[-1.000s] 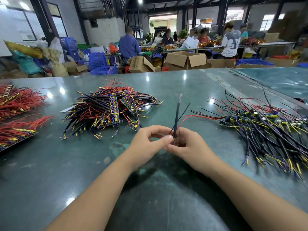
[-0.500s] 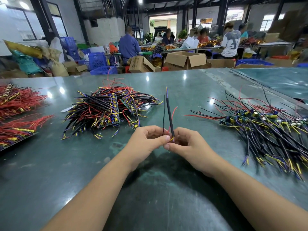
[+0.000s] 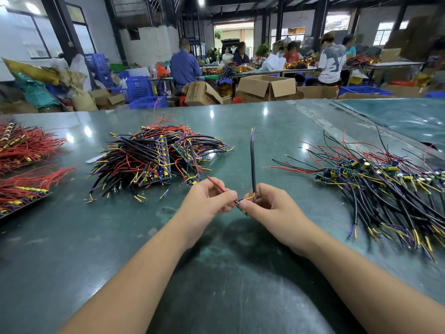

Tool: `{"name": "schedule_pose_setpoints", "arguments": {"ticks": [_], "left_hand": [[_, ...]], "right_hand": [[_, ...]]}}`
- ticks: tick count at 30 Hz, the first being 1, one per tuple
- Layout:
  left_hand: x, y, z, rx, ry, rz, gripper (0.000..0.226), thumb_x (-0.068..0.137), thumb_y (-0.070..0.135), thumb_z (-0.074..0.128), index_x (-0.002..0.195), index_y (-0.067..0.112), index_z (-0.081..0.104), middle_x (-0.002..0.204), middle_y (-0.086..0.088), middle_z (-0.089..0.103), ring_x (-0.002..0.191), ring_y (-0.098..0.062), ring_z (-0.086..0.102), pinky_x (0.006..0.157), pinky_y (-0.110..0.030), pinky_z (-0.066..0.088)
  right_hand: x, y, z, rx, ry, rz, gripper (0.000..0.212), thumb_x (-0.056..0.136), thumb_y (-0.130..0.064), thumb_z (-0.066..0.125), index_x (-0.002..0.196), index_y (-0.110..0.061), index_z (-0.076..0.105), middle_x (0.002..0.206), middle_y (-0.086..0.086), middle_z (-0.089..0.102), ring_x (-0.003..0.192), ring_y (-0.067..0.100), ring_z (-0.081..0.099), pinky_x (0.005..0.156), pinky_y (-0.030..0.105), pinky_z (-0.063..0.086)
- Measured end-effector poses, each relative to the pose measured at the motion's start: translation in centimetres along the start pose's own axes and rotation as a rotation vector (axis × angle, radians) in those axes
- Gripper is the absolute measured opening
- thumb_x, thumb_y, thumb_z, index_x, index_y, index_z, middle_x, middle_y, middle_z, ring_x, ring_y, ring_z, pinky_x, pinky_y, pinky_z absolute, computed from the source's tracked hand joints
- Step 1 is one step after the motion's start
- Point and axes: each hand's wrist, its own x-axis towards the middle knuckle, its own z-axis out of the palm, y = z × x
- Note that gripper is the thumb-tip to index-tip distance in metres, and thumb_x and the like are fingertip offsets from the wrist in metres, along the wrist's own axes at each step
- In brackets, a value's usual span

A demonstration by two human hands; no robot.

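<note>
Pinches on thin red wire (image 3: 216, 182), straight black cable (image 3: 252, 165)

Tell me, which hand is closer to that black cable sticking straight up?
Right. The right hand pinches the black cable at its lower end. The left hand is just to the cable's left, not touching it, pinching a thin red wire instead.

2 bare forearms (image 3: 134, 273) (bare left hand (image 3: 206, 203), right hand (image 3: 272, 213))

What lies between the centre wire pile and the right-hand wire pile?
Head view: bare green table, and the left hand pinching a red wire and the right hand holding an upright black cable.
</note>
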Motion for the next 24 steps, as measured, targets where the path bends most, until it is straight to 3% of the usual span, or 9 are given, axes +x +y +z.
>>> {"name": "schedule_pose_setpoints", "arguments": {"ticks": [9,12,16,24], "left_hand": [[-0.10,-0.31,-0.06,0.114,-0.016,0.077,0.023,0.081,-0.006,0.067,0.078,0.010,0.052,0.065,0.003,0.061,0.059,-0.009,0.057,0.058,-0.019,0.049],[-0.21,-0.33,0.05,0.091,0.019,0.059,0.023,0.081,-0.009,0.065,0.085,0.011,0.055,0.072,0.000,0.063,0.061,-0.010,0.059,0.058,-0.020,0.051],[-0.22,-0.05,0.20,0.007,0.063,0.069,0.034,0.082,-0.012,0.062,0.101,0.015,0.055,0.084,-0.006,0.068,0.063,-0.012,0.065,0.060,-0.021,0.053],[-0.25,0.07,0.38,0.036,0.039,0.063,0.049,0.081,-0.018,0.056,0.112,0.018,0.047,0.089,-0.008,0.065,0.070,-0.012,0.067,0.064,-0.020,0.053]], "right_hand": [[-0.27,-0.06,0.13,-0.136,-0.042,-0.052,0.022,0.088,-0.025,0.064,0.084,-0.004,0.058,0.069,0.004,0.051,0.064,0.012,0.042,0.062,0.034,0.036],[-0.43,-0.14,0.30,-0.188,-0.031,-0.079,0.024,0.087,-0.025,0.065,0.076,-0.009,0.052,0.065,0.002,0.052,0.061,0.009,0.041,0.059,0.031,0.037],[-0.32,-0.23,0.25,-0.178,0.026,-0.070,0.028,0.086,-0.029,0.064,0.077,-0.006,0.051,0.074,0.018,0.059,0.064,0.017,0.044,0.062,0.045,0.041],[-0.40,-0.41,0.39,-0.216,0.036,-0.072,0.029,0.087,-0.032,0.063,0.080,-0.005,0.053,0.076,0.016,0.061,0.069,0.031,0.052,0.067,0.049,0.045]]}}
